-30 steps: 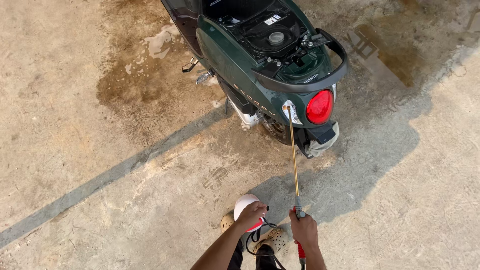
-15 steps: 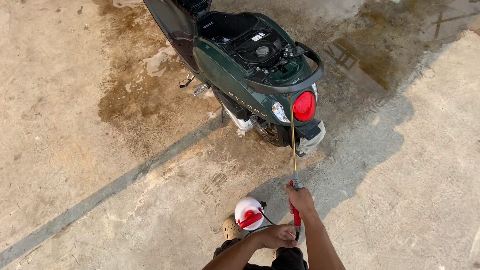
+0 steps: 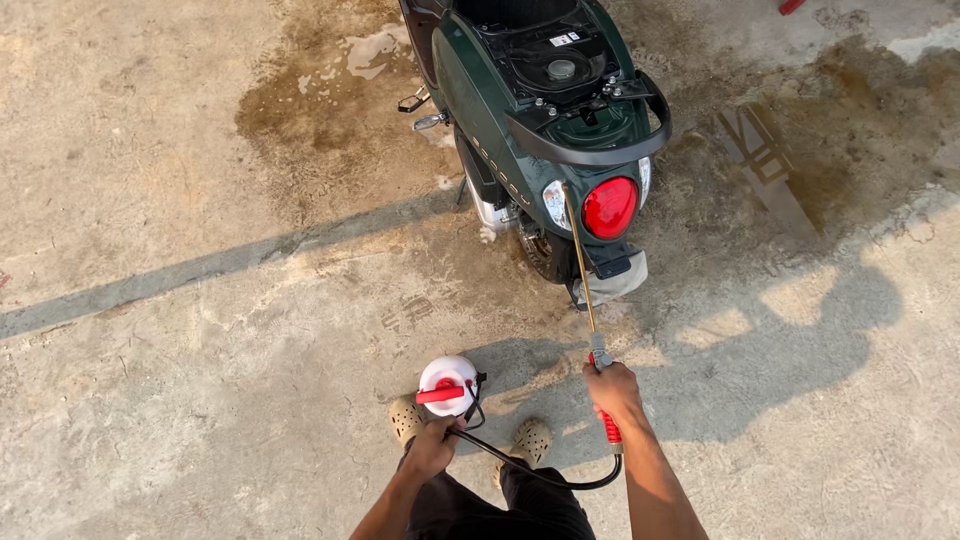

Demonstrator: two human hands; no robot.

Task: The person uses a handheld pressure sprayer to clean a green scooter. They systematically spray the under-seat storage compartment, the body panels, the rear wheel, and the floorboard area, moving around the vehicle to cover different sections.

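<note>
A dark green scooter (image 3: 540,110) stands ahead with its seat compartment open and a red tail light (image 3: 609,207) facing me. My right hand (image 3: 612,390) grips the red handle of a spray lance (image 3: 583,275), whose brass tube points up at the scooter's rear beside the tail light. My left hand (image 3: 434,446) holds a white pump sprayer bottle (image 3: 447,384) with a red handle, carried low above my feet. A black hose (image 3: 540,473) loops from the bottle to the lance handle.
Wet, foamy patches of concrete (image 3: 320,130) lie left of the scooter. A dark stripe (image 3: 200,268) runs across the ground. My two feet in tan clogs (image 3: 530,438) stand below. My shadow (image 3: 760,340) falls to the right. A red object (image 3: 790,6) sits at the top edge.
The scooter has shifted right and up in view. My right hand has stayed on the lance, its tip still at the tail light. My left hand has kept hold of the sprayer bottle.
</note>
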